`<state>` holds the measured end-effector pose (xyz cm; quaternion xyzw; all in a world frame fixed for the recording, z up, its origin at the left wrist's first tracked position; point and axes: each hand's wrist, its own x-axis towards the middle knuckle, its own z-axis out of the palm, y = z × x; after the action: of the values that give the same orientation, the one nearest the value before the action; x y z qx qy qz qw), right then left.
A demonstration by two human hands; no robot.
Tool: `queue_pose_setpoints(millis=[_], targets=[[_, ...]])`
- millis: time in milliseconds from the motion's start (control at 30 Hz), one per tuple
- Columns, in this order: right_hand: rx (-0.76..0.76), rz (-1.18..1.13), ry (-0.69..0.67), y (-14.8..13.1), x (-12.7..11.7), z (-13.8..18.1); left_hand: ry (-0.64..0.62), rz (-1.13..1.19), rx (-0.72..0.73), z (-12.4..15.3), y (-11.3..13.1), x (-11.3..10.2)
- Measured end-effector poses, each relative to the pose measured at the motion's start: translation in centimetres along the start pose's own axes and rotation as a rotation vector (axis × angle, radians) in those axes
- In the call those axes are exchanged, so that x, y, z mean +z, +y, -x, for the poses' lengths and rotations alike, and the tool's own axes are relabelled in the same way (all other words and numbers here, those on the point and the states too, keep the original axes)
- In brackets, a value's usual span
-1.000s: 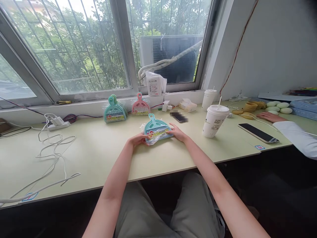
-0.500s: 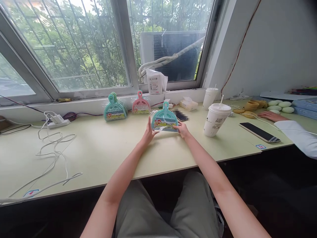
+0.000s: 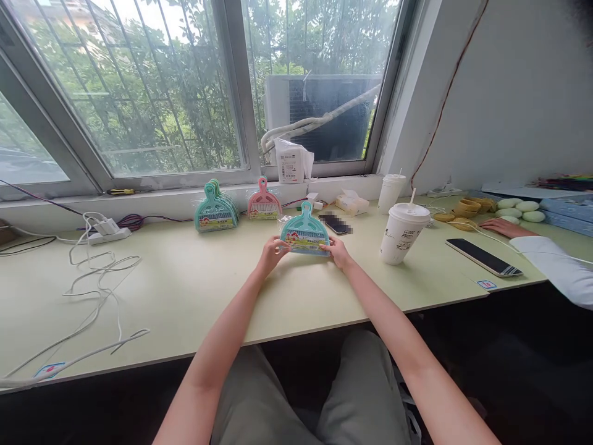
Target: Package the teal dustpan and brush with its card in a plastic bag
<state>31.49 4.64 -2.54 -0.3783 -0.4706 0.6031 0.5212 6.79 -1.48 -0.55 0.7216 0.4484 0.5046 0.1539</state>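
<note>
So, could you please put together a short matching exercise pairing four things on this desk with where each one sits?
Things:
1. wrapped teal dustpan set
2. pink dustpan set
3. lidded paper cup
4. black phone

Places:
A. flat on the desk at the far right
B. held upright between left hand and right hand
C. leaning below the window sill
D. standing just right of the hands

Pairs: 1-B, 2-C, 3-D, 4-A

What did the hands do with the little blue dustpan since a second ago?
Both hands, left hand and right hand, tipped the wrapped teal dustpan set up from lying flat to standing on the desk, farther from the person. Both kept hold. The cups, phone and other dustpans stayed put.
</note>
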Motion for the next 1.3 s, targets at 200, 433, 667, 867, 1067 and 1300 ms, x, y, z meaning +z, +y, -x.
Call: queue_pose_setpoints(millis=[200,433,667,867,1067,1300], targets=[[-0.045,0.050,-0.049,-0.5,0.5,0.4,0.190,0.234,-0.163,-0.1,0.7,0.8],[-0.084,0.158,-0.067,-1.2,0.8,1.2,0.328,0.196,-0.279,0.1,2.5,0.6],[-0.127,0.172,-0.198,-1.9,0.7,2.2,0.028,0.416,-0.430,0.4,1.6,1.3],[-0.130,0.160,-0.137,-2.4,1.3,2.4,0.084,0.435,-0.422,0.4,2.0,1.8],[-0.120,0.108,-0.155,-2.5,1.7,2.4,0.096,0.407,-0.434,0.1,1.8,1.7],[-0.116,0.084,-0.139,-1.4,0.7,1.3,-0.010,0.510,-0.514,0.3,2.0,1.6]])
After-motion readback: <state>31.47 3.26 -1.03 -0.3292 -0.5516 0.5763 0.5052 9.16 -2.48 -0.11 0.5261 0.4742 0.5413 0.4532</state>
